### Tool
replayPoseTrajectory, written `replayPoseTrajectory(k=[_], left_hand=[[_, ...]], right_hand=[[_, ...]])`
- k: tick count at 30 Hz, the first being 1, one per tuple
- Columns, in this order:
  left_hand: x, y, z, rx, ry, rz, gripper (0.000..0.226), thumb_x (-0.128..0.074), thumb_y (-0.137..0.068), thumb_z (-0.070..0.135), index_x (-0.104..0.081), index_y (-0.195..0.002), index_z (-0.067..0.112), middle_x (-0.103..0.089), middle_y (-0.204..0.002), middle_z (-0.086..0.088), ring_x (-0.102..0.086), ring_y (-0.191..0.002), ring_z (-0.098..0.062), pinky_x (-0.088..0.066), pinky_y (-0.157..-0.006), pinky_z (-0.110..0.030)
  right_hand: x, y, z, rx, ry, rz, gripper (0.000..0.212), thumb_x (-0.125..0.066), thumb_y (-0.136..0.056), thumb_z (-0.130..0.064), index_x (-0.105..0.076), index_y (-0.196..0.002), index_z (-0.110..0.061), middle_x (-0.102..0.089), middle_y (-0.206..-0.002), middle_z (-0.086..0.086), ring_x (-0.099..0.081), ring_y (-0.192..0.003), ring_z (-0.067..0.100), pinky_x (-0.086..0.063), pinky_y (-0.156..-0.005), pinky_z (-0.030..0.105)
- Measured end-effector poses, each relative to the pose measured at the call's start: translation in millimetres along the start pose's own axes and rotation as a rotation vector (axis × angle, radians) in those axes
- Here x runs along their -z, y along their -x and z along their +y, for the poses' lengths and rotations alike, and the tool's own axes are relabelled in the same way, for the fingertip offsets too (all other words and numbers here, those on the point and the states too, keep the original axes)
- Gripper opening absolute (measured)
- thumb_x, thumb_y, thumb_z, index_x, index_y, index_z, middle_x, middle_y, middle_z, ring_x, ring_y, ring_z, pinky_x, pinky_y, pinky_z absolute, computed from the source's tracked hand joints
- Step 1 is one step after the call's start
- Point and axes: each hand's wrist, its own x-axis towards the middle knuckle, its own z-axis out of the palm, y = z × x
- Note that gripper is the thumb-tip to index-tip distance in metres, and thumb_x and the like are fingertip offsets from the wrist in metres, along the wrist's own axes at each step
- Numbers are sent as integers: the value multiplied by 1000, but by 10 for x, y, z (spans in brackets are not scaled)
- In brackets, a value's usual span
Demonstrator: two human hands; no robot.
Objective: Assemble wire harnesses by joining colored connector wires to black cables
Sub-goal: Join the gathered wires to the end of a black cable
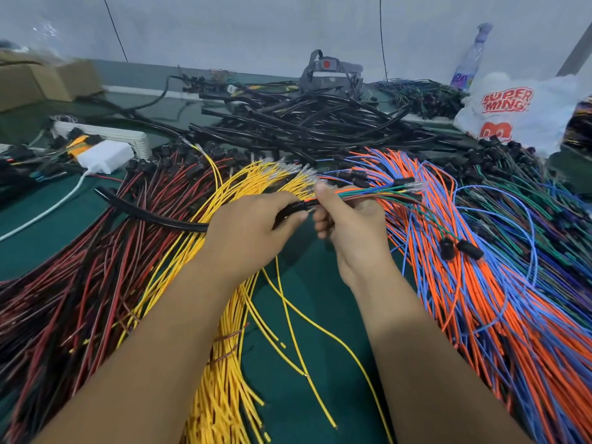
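My left hand point(253, 232) grips a black cable point(153, 216) that runs off to the left over the red wires. My right hand point(349, 225) pinches a small bundle of colored connector wires point(371, 192), orange, green, blue and brown, right at the mouth of the black cable. The wires stretch to the right and end in small black connectors point(461, 248). Both hands meet above the green table point(304, 296), between the yellow wire pile point(224, 347) and the orange and blue wire pile point(499, 315).
Red and black wires point(73, 299) cover the left side. A heap of black cables point(298, 123) lies at the back. A white power strip and adapter point(105, 152) sit at the left, cardboard boxes point(38, 84) behind. A plastic bag point(515, 107) and bottle point(471, 59) stand at the right.
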Motion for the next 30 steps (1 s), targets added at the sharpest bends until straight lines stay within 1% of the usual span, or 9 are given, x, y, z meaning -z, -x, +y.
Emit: replayPoseTrajectory(k=[5,7,10,13,17,21,24,27,30], left_hand=[[-26,-8,6,-37,-29,-9,27,-44,-91,44,-65,-94,28,-54,-67,11,-45,-61,-14,-31,-49,-28],[-30,-14,-4,-31,-6,-15,27,-43,-91,46,-64,-93,29,-52,-65,11,-44,-59,-11,-30,-48,-27],[-36,-17,-35,4,27,-10,26,-43,-94,48,-60,-91,29,-54,-63,7,-49,-60,-7,-35,-50,-28],[-26,-12,-81,53,18,-3,24,-42,-95,50,-56,-93,30,-54,-62,6,-49,-61,-3,-34,-50,-27],[-2,12,-109,34,-18,-35,21,-42,-95,50,-57,-95,34,-53,-62,9,-47,-60,-1,-28,-47,-26],[33,1,-155,-6,55,-48,20,-43,-97,46,-60,-99,36,-55,-74,16,-48,-71,-7,-28,-52,-26],[22,-13,-184,-12,54,-57,14,-45,-98,39,-56,-90,37,-52,-74,16,-47,-76,-12,-31,-55,-30],[-12,-12,-164,-10,33,4,17,-46,-97,41,-61,-97,33,-58,-82,13,-51,-83,-15,-38,-61,-33],[-25,-8,-109,-41,21,78,22,-45,-95,43,-63,-98,30,-62,-84,12,-53,-84,-14,-35,-58,-30]], right_hand=[[-1,4,49,20,112,-49,37,-71,-87,-23,-61,-51,-19,-52,-45,-5,-45,-40,8,-36,-41,17],[4,7,42,16,109,-76,32,-71,-88,-23,-61,-57,-20,-50,-46,-7,-43,-41,6,-34,-41,16],[0,-7,4,-29,-14,-97,23,-66,-90,-24,-60,-69,-19,-45,-47,-7,-39,-42,6,-30,-42,16],[22,-45,-53,-148,-203,-40,22,-60,-93,-32,-63,-79,-15,-42,-46,-7,-36,-40,7,-26,-41,17],[66,-65,-83,-186,-316,30,26,-57,-94,-29,-63,-74,-13,-39,-44,-6,-34,-39,8,-27,-39,17],[26,-65,-49,-170,-293,20,27,-55,-96,-21,-64,-72,-13,-41,-44,-4,-38,-40,9,-32,-40,17],[19,-60,-49,-160,-252,-21,27,-53,-97,-23,-67,-75,-15,-43,-46,-4,-39,-43,9,-33,-44,18],[0,-21,-43,-116,-174,-94,29,-51,-98,-25,-69,-76,-18,-43,-50,-4,-40,-45,10,-33,-50,22],[-63,38,-28,-101,-130,-189,29,-49,-100,-27,-69,-80,-18,-41,-50,-3,-38,-46,12,-31,-52,25]])
